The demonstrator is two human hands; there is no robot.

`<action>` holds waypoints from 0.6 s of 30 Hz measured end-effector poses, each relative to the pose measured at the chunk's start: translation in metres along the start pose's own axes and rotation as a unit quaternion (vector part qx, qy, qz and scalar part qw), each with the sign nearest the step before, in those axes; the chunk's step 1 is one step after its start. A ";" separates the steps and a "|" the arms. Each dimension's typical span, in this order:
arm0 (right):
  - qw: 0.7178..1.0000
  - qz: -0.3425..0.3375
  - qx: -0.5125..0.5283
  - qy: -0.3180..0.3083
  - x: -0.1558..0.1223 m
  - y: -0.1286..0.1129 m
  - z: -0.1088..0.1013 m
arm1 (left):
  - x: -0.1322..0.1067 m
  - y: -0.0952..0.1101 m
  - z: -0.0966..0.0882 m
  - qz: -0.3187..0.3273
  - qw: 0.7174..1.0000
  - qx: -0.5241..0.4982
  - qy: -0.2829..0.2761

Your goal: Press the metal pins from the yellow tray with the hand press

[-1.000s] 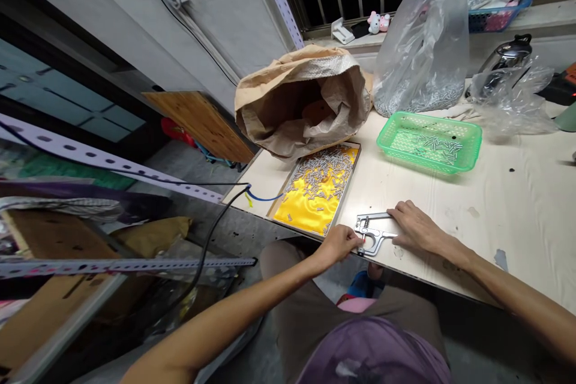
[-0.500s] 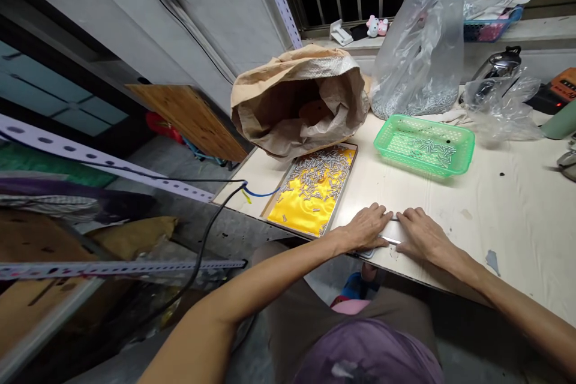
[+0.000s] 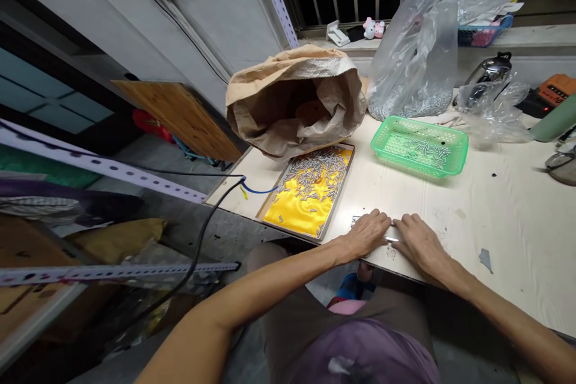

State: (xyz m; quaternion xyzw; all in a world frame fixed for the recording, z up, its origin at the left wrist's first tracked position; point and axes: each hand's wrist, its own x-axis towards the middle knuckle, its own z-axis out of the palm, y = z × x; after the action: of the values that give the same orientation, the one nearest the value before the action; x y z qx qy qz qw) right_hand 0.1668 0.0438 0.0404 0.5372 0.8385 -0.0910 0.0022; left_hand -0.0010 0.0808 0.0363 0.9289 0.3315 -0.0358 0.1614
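One pale table (image 3: 517,216) takes it all; L hand (image 3: 366,233) & R hand (image 3: 419,241) are near its near edge, so anything let go bodyward cd drop off. Beyond & left of the hands, the brown sack (image 3: 270,127) gapes, its underside over the far end of the tray (image 3: 337,194); a sag there wd prob. shove the contents. Straight beyond the hands, well apart, stands the clear bag (image 3: 411,54); a topple cd scatter what's in its bottom. The tray, left of the L hand, is low-sided: a wrist swung outward cd catch the rim & spill it. Basket (image 3: 414,169), beyond the hands but nearer than the bag, low risk unless a reach clips it.

R hand: clasped, fingers bent over one bar, thumb side at the other. L hand: folded down, fingertips & thumb drawn in; fit under the palm hidden. Metal tool (image 3: 390,233) is under & btwn them, mostly covered. Main hazard, I'd say: skin nipped btwn its two bars if fingertips stray inside; uneven push cd skew it.

Small metal pcs (image 3: 317,169), loose in the tray left of the hands, cd roll if jolted.
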 end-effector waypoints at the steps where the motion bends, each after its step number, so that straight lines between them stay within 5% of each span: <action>1: 1.000 -0.005 0.003 -0.005 0.002 0.006 -0.003 | -0.004 0.003 0.006 -0.002 1.000 -0.001 0.031; 4: 0.999 -0.026 0.034 -0.032 0.010 0.025 -0.009 | -0.020 0.015 0.033 0.032 0.992 -0.005 0.119; 8: 0.997 -0.005 0.078 -0.012 0.026 0.044 -0.014 | -0.034 0.032 0.064 0.052 0.984 -0.038 0.169; 13: 0.999 0.014 0.028 0.035 0.046 0.027 -0.023 | -0.037 0.039 0.064 0.032 0.983 -0.051 0.172; 18: 0.973 -0.225 0.029 -0.031 0.056 -0.033 -0.020 | -0.028 0.039 0.072 0.031 0.989 -0.070 0.126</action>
State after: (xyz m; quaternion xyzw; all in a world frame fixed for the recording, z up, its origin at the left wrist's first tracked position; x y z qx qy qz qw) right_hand 0.1154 0.0838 0.0596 0.3314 0.9345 -0.1300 -0.0079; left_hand 0.0046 0.0118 -0.0164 0.9220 0.3222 0.1096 0.1844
